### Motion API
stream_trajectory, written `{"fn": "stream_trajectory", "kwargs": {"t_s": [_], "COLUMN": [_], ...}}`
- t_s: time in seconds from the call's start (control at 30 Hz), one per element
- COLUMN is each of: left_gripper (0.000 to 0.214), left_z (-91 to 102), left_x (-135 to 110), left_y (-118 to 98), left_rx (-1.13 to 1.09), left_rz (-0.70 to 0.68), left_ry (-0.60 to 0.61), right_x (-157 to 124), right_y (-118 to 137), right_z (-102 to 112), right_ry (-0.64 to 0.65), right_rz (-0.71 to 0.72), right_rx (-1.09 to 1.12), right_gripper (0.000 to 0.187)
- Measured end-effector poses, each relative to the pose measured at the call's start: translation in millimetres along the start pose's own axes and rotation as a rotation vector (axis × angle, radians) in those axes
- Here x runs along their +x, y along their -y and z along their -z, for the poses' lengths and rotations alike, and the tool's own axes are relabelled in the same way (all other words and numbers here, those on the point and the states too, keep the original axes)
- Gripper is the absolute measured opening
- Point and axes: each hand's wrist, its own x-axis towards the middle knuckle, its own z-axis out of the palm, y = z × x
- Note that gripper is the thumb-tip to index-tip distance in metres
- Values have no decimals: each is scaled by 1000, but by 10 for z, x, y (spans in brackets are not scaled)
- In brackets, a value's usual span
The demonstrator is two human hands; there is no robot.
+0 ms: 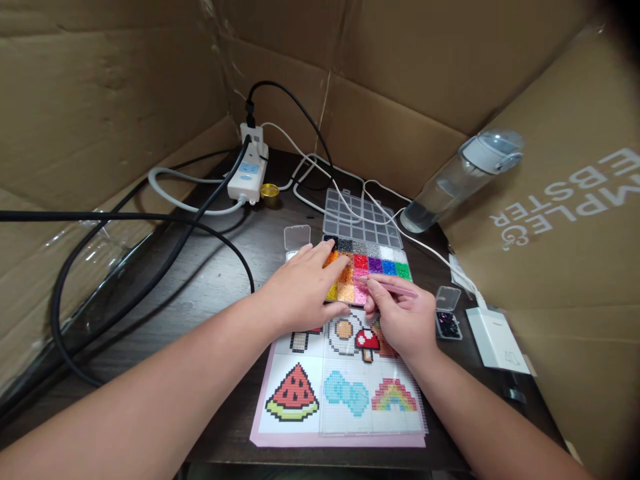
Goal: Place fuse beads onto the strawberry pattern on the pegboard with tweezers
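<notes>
Right fingers (374, 304) pinch tweezers (393, 287), crosswise, tips leftward, left hand (300, 291) flat on bead box (405, 271)

Left hand (300, 291) flat, right fingers (376, 305) pinched

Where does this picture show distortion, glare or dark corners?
Head view: the wide lens stretches the frame edges and leans the bottle; the top right corner is darkened; plastic film at left carries soft glare; the left hand, the right hand with its tweezers and the bead box are evenly lit and sharp.
</notes>
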Motion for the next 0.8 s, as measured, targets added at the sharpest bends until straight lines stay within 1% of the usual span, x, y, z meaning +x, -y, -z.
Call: {"fn": "stream_trajectory", "kwargs": {"t_s": [0.17,0.47,0.8], "left_gripper": [79,80,81], "left_z": [1,-8,6], "left_x": [-2,-2,-3], "left_y": [-3,3,-1], "left_rx": [24,-2,11], "left_rz": [-10,4,1], "left_ry": [-9,-18,-2], "right_x": [-11,-53,-212], "right_y": [15,75,209], "right_z": [7,75,170], "right_ry": [-15,-51,-98], "right_rz": [25,146,227], "right_rx": [6,-41,-87], "right_gripper": [23,17,14]}}
